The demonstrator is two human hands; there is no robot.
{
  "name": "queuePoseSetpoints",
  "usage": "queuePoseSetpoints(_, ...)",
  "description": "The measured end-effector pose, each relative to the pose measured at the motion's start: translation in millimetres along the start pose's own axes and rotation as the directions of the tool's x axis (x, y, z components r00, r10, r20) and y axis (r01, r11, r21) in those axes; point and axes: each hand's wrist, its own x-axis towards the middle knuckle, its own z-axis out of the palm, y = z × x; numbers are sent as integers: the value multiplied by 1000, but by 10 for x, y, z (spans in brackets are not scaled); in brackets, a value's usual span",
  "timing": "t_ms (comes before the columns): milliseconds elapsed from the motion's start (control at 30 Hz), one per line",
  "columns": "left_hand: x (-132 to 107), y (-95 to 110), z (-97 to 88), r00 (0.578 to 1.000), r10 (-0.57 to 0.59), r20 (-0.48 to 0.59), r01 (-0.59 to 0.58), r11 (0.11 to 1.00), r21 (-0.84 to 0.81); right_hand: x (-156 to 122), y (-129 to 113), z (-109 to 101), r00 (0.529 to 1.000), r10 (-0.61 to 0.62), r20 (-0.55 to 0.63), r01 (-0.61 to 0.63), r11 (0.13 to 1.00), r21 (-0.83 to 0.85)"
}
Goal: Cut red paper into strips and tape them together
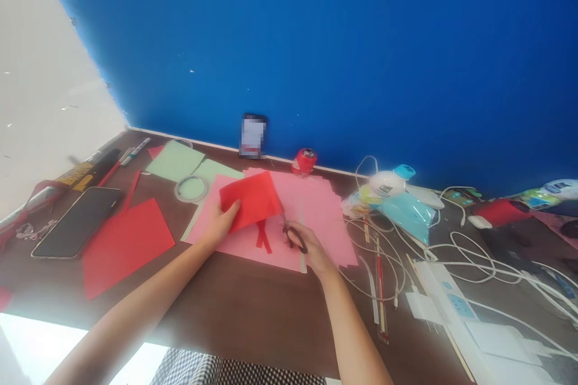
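Checked cloth [217,370] is seen nearest; red paper [253,197] is pinched by the left hand [224,221], scissors [286,228] (dark-handled) clasped by the right hand [315,248].

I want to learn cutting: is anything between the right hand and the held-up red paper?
Only the scissors in the right hand, with blades at the edge of the red paper. Nothing else visible.

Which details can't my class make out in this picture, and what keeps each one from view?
- Left hand: in the head view, the red sheet hides the fingers behind it.
- Scissors: head view; the right hand covers part of the handles, and blur obscures the blade tips.
- Upright phone: head view; pixelation makes its screen unreadable.
- Checked cloth: head view; cut off by the bottom edge.
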Motion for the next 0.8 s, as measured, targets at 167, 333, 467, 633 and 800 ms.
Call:
queuePoseSetpoints(167,-7,7,5,1000,21,-4,-21,1000,-16,10,10,-5,1000,17,-15,-17,1000,-1)
queuePoseSetpoints(333,-13,15,8,1000,14,-12,-14,1000,-21,16,42,-18,999,14,-31,-15,1000,-5)
queuePoseSetpoints(467,-13,10,0,999,24,-21,-24,1000,-2,12,65,-31,1000,2,-20,-2,1000,-2)
queuePoseSetpoints(633,-9,5,-3,999,34,-18,-34,999,-2,11,40,-24,1000,-6,-2,6,1000,20)
queuePoseSetpoints(800,2,-3,3,999,25,-22,-25,1000,-5,8,0,-10,1000,14,8,-14,1000,24)
